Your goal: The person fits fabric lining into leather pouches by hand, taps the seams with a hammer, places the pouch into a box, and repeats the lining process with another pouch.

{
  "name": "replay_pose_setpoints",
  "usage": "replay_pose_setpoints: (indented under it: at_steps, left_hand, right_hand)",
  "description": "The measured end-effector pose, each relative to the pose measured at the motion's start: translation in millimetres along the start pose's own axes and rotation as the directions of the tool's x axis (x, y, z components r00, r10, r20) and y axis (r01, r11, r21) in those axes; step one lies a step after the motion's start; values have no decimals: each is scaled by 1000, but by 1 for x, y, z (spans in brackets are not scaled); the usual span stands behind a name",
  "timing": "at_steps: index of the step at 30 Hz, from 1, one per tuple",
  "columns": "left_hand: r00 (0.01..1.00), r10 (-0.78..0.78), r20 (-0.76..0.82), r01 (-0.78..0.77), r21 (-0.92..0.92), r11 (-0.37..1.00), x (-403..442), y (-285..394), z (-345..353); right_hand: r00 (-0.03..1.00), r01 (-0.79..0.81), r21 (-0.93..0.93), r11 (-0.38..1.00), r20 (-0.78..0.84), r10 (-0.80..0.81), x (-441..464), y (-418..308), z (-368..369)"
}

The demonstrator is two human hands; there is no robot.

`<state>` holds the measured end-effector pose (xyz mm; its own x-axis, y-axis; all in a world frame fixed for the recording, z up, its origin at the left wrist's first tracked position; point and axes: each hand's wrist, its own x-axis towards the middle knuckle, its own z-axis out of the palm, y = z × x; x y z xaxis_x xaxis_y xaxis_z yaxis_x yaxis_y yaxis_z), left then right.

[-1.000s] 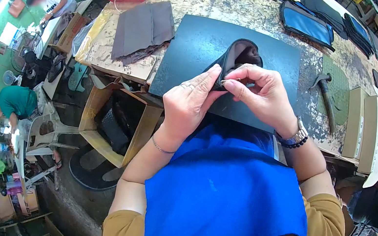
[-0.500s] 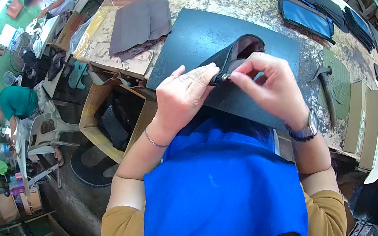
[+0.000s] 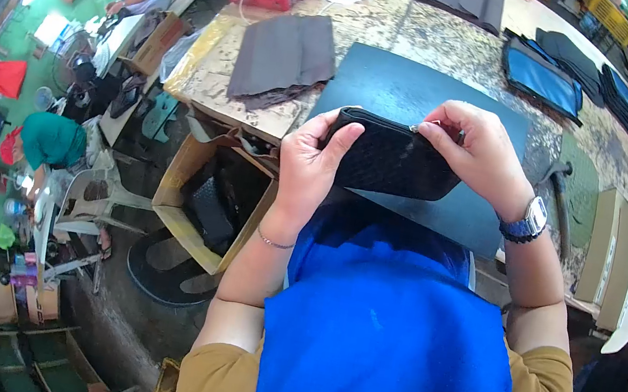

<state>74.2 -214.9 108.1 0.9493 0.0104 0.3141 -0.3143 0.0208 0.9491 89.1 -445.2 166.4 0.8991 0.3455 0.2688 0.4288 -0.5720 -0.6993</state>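
A black zip pouch (image 3: 394,159) with a woven-looking texture is held upright above the dark board (image 3: 447,82), its zipped edge uppermost. My left hand (image 3: 314,151) grips the pouch's left end, thumb on the near face and fingers behind. At the top edge, the thumb and forefinger of my right hand (image 3: 486,149) pinch a small metal zipper pull (image 3: 414,128), right of the pouch's middle. The mouth looks closed to the left of the pull. Part of the right top corner is hidden by my right hand.
Dark fabric pieces (image 3: 283,56) lie left of the board, near a red basket (image 3: 279,0). To the right are a hammer (image 3: 563,203), long cardboard boxes (image 3: 609,251) and blue-and-black panels (image 3: 542,76). A carton (image 3: 176,182) holding black items stands below left. Other people work at left.
The pouch has turned from pointing away with its mouth gaping to lying crosswise with its textured face toward me. My right hand has moved rightward along the top edge; the view has shifted.
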Motion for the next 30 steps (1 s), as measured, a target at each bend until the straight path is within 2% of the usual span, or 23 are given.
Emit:
replay_pose_setpoints:
  at_steps: [4, 6, 7, 9, 10, 11, 13, 15, 17, 19, 20, 21, 22, 23, 25, 26, 29, 30]
  left_hand:
    - [1000, -26, -2, 26, 16, 1000, -3, -3, -4]
    - [1000, 5, -11, -5, 59, 998, -5, -5, -14]
    - [998, 52, -43, -42, 203, 978, -6, -1, -25]
    - [965, 199, -169, -124, 376, 918, -5, -9, -62]
    - [941, 174, -289, -65, 352, 934, -7, -4, -85]
    - [906, 150, -395, -19, 317, 948, -10, 5, -111]
    - [720, 301, -625, -62, 374, 925, -19, 8, -170]
    - [540, 401, -740, -19, 466, 885, -36, -3, -236]
    - [531, 403, -745, -34, 456, 889, -64, -17, -280]
    - [537, 410, -738, 248, 602, 759, -88, -40, -313]
    - [570, 397, -719, 268, 619, 738, -100, -63, -333]
    - [572, 363, -735, 370, 626, 686, -106, -81, -342]
    - [601, 319, -733, 390, 617, 683, -111, -101, -350]
    - [627, 274, -729, 409, 608, 681, -115, -120, -357]
    - [678, 205, -706, 577, 684, 447, -116, -146, -371]
    - [723, 275, -634, 517, 760, 394, -119, -179, -402]
    - [722, 171, -670, 593, 727, 347, -89, -153, -380]
    - [715, 179, -675, 591, 721, 362, -83, -160, -388]
  right_hand:
    - [999, 44, -102, 994, 12, -43, 5, 6, 12]
    - [983, 133, -55, 990, -117, -139, 5, 5, 22]
    - [968, 184, -20, 983, -168, -184, 5, 5, 27]
    - [956, 215, -101, 971, -182, -231, 4, 21, 27]
    - [967, 177, -102, 979, -165, -193, 3, 33, 27]
    - [977, 132, -112, 985, -155, -149, 1, 47, 26]
    - [993, 23, -44, 999, -118, -28, -5, 86, 29]
    - [989, -84, 31, 996, -121, 87, -13, 123, 34]
    - [970, -177, 131, 975, -146, 196, -25, 155, 44]
    - [960, -196, 167, 966, -165, 224, -30, 175, 50]
    - [960, -195, 157, 968, -173, 221, -32, 179, 51]
    - [959, -195, 146, 970, -181, 220, -34, 182, 52]
    - [956, -197, 200, 960, -177, 233, -33, 185, 52]
    - [958, -207, 156, 966, -168, 233, -33, 183, 52]
    - [962, -220, 66, 973, -154, 227, -31, 173, 51]
    - [964, -202, 43, 978, -165, 206, -31, 169, 52]
    - [961, -211, 34, 977, -175, 214, -32, 170, 55]
    - [960, -213, 35, 976, -180, 216, -32, 166, 55]
